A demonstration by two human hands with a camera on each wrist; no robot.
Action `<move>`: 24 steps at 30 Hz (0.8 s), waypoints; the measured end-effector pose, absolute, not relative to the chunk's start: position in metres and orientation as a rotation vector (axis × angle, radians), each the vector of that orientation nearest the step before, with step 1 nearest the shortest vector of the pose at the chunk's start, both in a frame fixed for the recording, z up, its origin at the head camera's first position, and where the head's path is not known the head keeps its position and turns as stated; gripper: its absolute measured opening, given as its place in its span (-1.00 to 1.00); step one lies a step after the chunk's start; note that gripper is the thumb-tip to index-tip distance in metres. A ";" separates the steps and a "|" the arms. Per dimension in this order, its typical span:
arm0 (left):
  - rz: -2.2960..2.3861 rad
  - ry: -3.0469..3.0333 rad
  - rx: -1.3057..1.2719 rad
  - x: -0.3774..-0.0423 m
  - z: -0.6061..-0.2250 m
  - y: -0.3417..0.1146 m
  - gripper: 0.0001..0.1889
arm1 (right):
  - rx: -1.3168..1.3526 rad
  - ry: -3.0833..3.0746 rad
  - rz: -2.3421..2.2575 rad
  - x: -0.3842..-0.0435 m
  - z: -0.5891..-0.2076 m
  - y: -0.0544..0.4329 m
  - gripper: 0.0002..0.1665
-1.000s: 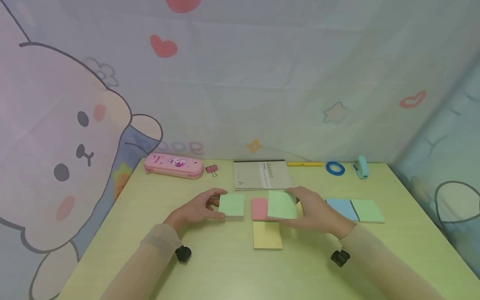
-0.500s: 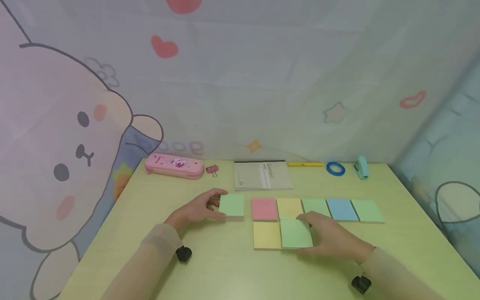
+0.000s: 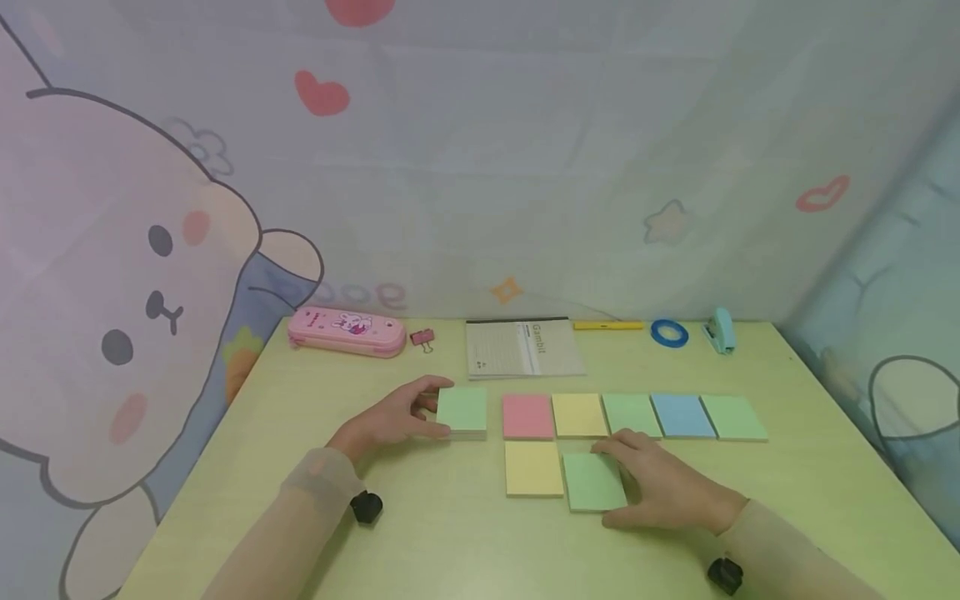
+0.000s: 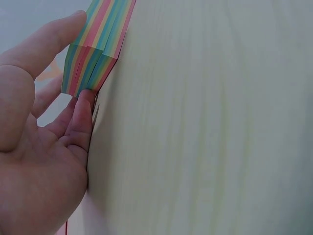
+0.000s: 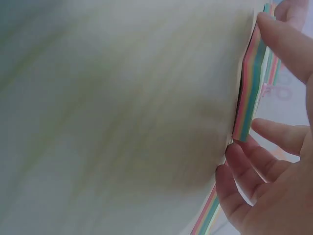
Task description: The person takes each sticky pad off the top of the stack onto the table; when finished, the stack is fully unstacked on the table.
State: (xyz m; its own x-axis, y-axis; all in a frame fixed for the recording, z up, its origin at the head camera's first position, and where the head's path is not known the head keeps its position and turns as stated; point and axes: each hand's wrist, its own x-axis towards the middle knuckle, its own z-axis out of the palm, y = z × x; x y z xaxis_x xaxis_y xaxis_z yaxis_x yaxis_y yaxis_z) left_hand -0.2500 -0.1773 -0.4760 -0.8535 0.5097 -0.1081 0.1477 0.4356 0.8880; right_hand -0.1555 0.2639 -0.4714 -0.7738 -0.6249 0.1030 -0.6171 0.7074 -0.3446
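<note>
In the head view, my left hand [image 3: 393, 415] holds the left side of a thick stack of sticky notes [image 3: 462, 410], green on top, between thumb and fingers. The stack's edges [image 4: 93, 54] show coloured stripes in the left wrist view. My right hand [image 3: 667, 487] pinches a thin green sticky note pad [image 3: 594, 483] from its right side, thumb at the near edge and fingers at the far corner. This pad lies slightly askew, just right of a yellow pad [image 3: 533, 470]. Its striped edge [image 5: 250, 88] appears in the right wrist view, close against the table.
Behind runs a row of pads: pink [image 3: 527, 417], yellow [image 3: 579, 415], green [image 3: 630, 414], blue [image 3: 683, 415] and green [image 3: 735, 418]. Along the back lie a pencil case [image 3: 347, 331], binder clip [image 3: 423, 339], notebook [image 3: 523, 348], yellow pen [image 3: 608, 326], blue tape roll [image 3: 669, 333] and stapler [image 3: 721, 332].
My right hand has carried the green pad from above the pink pad rightward and toward me, down beside the front yellow pad. The left hand and its stack have stayed put.
</note>
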 end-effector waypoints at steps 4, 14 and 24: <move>1.393 2.335 0.553 -0.250 -0.475 -0.178 -0.18 | -1.002 2.877 -0.575 -0.158 -0.470 0.265 0.02; 1.389 2.331 0.562 -0.251 -0.476 -0.179 -0.19 | -0.958 2.871 -0.614 -0.164 -0.473 0.265 -0.01; 1.393 2.325 0.539 -0.250 -0.477 -0.177 -0.19 | -0.956 2.861 -0.610 -0.165 -0.470 0.264 0.00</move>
State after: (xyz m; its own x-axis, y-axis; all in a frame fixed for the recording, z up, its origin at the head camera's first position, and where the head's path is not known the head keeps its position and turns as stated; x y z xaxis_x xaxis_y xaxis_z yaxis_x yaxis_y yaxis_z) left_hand -0.2502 -0.1773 -0.4765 -0.8557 0.5029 -0.1214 0.1302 0.4365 0.8902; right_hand -0.1655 0.2645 -0.4703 -0.8051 -0.5897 0.0636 -0.5644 0.7286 -0.3880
